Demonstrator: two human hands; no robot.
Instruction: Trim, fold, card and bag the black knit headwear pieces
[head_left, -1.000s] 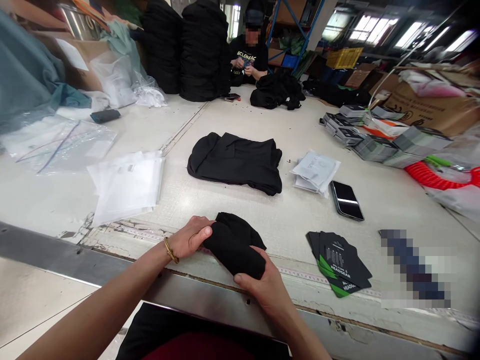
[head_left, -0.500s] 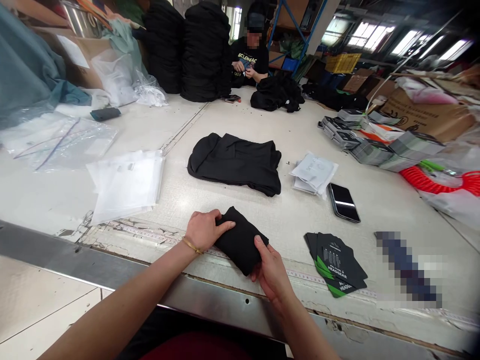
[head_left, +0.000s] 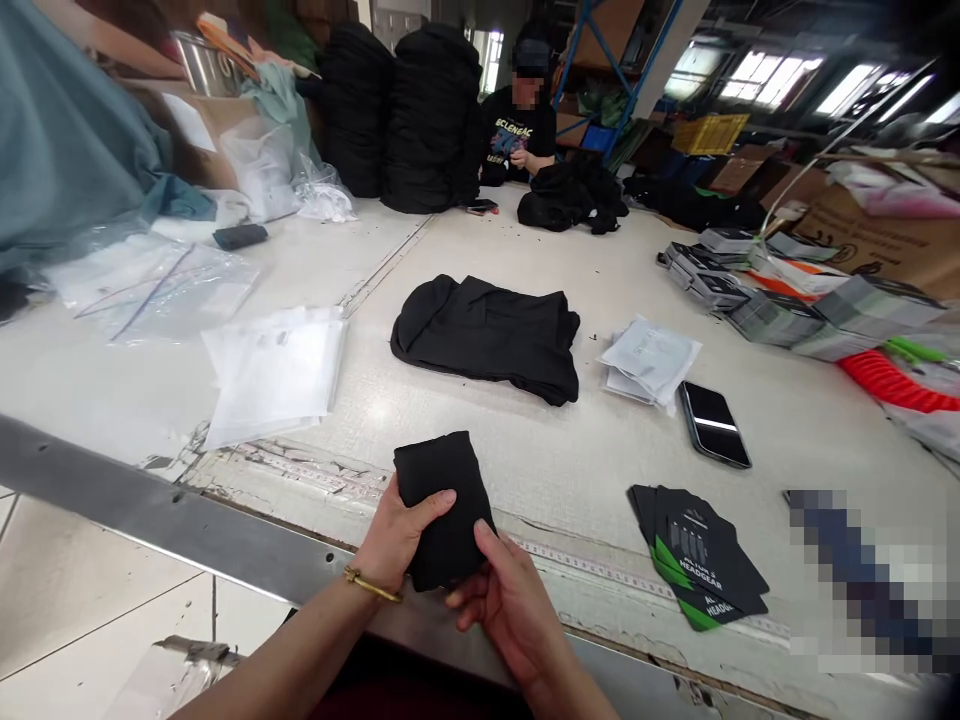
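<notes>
A small folded black cloth is held upright over the near edge of the white table. My left hand, with a gold bangle at the wrist, grips its left side, thumb on the front. The fingers of my right hand are curled on the cloth's lower right corner. A stack of black and green printed cards lies to the right of my hands. Further back on the table sits a pile of black fabric.
A stack of white plastic bags lies at left, white packets and a phone at right. Grey boxes line the right side. A person sits at the far end beside tall black stacks.
The cloth has been folded smaller and lifted from lying flat to upright in both hands. My hands have drawn closer to me, and the view shifted slightly left.
</notes>
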